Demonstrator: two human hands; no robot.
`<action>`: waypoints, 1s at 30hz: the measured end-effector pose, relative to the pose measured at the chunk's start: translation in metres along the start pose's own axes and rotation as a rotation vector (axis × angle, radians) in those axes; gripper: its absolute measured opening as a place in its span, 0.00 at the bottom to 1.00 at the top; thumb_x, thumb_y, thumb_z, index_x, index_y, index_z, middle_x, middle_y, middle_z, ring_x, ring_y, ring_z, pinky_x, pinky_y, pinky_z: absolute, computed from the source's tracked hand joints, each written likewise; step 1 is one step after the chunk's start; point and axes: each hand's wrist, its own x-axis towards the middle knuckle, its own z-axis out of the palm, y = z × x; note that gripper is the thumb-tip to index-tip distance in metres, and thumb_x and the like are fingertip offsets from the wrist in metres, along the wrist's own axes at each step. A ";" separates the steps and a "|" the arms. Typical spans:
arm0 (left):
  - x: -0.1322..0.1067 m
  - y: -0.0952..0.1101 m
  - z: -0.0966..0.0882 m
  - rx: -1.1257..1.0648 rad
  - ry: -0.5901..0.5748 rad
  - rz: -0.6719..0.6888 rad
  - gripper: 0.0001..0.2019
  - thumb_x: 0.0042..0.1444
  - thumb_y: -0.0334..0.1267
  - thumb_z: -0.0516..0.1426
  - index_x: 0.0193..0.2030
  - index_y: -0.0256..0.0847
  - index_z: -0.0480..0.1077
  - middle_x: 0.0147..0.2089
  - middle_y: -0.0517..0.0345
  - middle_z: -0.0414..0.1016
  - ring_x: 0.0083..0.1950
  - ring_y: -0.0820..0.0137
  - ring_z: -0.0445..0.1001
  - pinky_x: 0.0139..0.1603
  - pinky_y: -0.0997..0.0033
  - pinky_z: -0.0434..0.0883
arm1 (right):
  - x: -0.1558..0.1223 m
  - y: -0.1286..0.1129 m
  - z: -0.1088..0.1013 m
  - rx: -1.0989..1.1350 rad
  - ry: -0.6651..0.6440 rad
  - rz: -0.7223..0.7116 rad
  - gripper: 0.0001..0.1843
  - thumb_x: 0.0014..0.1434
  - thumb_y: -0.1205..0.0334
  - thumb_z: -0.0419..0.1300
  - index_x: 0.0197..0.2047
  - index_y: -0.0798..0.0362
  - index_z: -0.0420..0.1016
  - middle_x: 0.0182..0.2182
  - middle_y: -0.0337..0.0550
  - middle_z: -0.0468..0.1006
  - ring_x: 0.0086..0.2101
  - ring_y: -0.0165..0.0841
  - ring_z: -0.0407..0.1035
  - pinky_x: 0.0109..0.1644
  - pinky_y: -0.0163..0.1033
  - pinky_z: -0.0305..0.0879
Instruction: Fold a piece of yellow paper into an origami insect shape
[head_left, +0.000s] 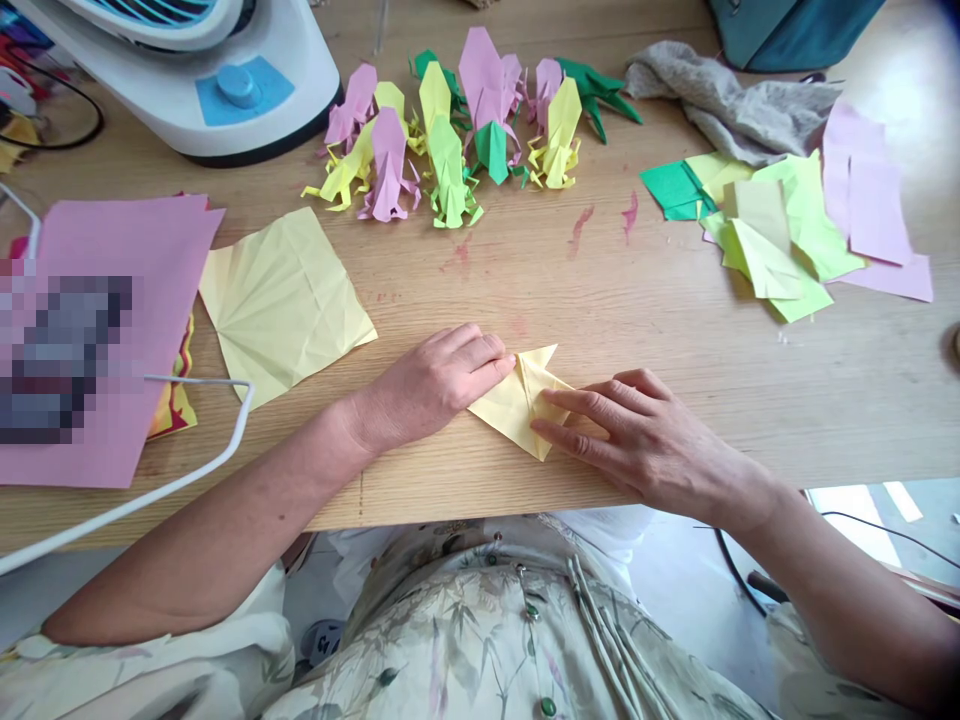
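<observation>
A small folded piece of pale yellow paper (pixel 504 412) lies on the wooden table in front of me, with creases and a pointed flap at its upper edge. My left hand (pixel 442 375) presses its upper left side, fingers close together, the fingertips at the fold. From the right, my right hand (pixel 637 430) holds the paper's right edge with its foremost fingertips, while the other fingers are bent behind. Left of my hands is a larger creased yellow sheet (pixel 292 305), spread out flat.
Several folded paper figures (pixel 448 175) stand at the back. A white fan base (pixel 247 90) is back left, near pink paper (pixel 172 260) and a white bent rod (pixel 202 470). Paper pieces (pixel 821 225) and a grey cloth (pixel 727 95) lie right; a teal bag (pixel 791 35) sits behind.
</observation>
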 end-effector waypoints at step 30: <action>-0.001 -0.001 0.002 -0.022 -0.019 -0.025 0.14 0.68 0.28 0.46 0.53 0.35 0.70 0.46 0.48 0.75 0.45 0.66 0.70 0.46 0.65 0.72 | 0.010 0.004 0.002 0.204 0.073 -0.087 0.15 0.69 0.69 0.52 0.55 0.53 0.74 0.55 0.52 0.76 0.62 0.41 0.63 0.65 0.60 0.57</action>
